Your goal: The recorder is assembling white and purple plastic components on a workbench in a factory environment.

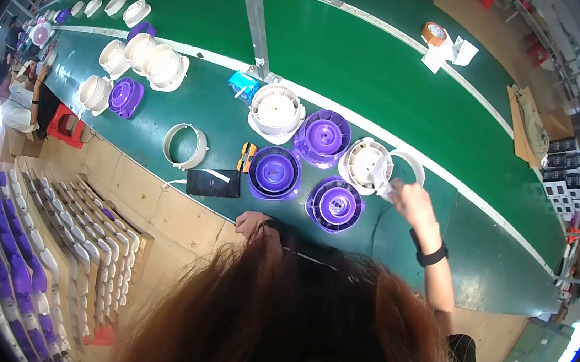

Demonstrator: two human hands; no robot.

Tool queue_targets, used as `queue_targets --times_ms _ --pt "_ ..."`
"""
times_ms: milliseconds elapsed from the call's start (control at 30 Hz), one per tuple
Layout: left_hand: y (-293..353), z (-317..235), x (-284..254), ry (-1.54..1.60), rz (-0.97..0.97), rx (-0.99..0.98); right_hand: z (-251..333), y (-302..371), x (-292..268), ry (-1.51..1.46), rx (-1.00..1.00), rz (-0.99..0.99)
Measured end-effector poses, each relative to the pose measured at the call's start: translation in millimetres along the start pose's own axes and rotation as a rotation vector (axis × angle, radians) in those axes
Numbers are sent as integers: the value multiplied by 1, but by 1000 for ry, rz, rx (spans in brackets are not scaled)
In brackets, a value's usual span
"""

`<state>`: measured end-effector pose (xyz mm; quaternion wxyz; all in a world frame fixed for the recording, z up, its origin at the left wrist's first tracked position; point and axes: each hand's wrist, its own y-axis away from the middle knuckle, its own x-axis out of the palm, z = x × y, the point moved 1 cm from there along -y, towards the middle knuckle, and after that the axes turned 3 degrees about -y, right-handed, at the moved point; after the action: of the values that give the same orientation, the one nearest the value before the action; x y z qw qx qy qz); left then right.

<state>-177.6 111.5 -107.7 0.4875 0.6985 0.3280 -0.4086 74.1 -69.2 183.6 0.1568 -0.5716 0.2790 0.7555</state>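
Note:
My right hand (412, 206), with a black band at the wrist, is closed on the near side of a white plastic ring (416, 168). The ring is tilted, partly over a white round slotted housing (367, 165). My left hand (251, 224) is curled at the table's near edge; hair and sleeve hide part of it, and I cannot see anything in its fingers. Between the hands stand purple round housings (337, 206) (275, 172) (325, 136). A white housing (275, 111) is behind them. Another white ring (185, 146) lies to the left.
A black flat device (213, 183) and an orange-and-black cutter (246, 157) lie near the left hand. A blue item (243, 85) sits by a metal post (254, 27). White and purple parts (160, 65) stand farther left. A green belt (388, 71) runs behind; a seated person (24, 97) is at far left.

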Motion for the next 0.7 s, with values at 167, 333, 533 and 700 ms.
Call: queue_targets --times_ms 167,333,533,700 --pt "-4 -1 -22 67 -13 -36 15 -8 62 -94 -46 -109" --pt "19 -9 -52 121 -11 -37 16 -33 85 -100 -65 -213" --pt "18 -12 -61 187 -21 -62 16 -37 96 -80 -76 -207" --pt "25 -12 -61 227 -6 -60 15 -31 91 -102 -52 -242"
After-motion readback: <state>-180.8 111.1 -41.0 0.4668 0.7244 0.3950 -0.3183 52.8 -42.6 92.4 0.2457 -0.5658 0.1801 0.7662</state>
